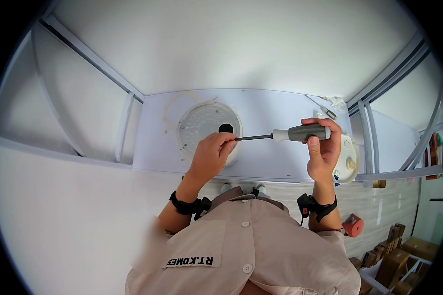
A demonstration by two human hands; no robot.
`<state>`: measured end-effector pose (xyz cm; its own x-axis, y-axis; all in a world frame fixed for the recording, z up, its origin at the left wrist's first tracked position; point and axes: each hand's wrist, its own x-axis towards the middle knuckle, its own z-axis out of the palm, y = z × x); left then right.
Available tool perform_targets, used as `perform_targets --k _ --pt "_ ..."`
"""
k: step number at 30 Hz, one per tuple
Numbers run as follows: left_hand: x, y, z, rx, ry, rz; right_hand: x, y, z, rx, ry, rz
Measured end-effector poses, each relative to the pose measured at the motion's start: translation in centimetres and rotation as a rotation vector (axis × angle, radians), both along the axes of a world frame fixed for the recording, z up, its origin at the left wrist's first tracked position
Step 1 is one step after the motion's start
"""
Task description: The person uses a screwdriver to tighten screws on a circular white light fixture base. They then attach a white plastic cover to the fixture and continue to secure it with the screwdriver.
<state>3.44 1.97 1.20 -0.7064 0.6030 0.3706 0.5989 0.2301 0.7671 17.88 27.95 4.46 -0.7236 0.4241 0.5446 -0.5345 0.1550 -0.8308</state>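
My right hand (324, 156) is wrapped round the grey and white handle of a screwdriver (300, 133). The dark shaft lies almost level and points left. At its tip the thumb and fingers of my left hand (209, 156) are pinched together; whatever small thing they hold is hidden. Both hands are above a white table (268, 162). Under and beyond my left hand lies a round, whitish, shallow housing (194, 120) with a ribbed inside and a black round spot (225, 128) near its right side.
At the table's far right lie a second screwdriver (325, 109) and a crumpled white plastic bag (336, 102). Another round white part (348, 160) sits beyond my right hand. Metal frame posts (369, 132) flank the table. Boxes (394, 265) and a red roll (353, 226) are on the floor at right.
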Motion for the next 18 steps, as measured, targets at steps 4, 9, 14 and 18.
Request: perform_targets --k 4,9,14,18 --pt "0.1 0.4 -0.7 0.002 -0.018 0.002 0.3 0.1 0.1 0.011 -0.006 -0.01" --pt "0.8 0.7 -0.2 0.049 -0.05 0.018 0.6 0.5 0.4 0.044 -0.008 -0.01" --pt "1.2 0.5 0.2 0.008 -0.025 0.038 0.5 0.8 0.3 0.04 -0.013 0.009" --pt "1.2 0.3 0.2 -0.012 0.009 0.027 0.5 0.8 0.4 0.04 -0.029 0.035"
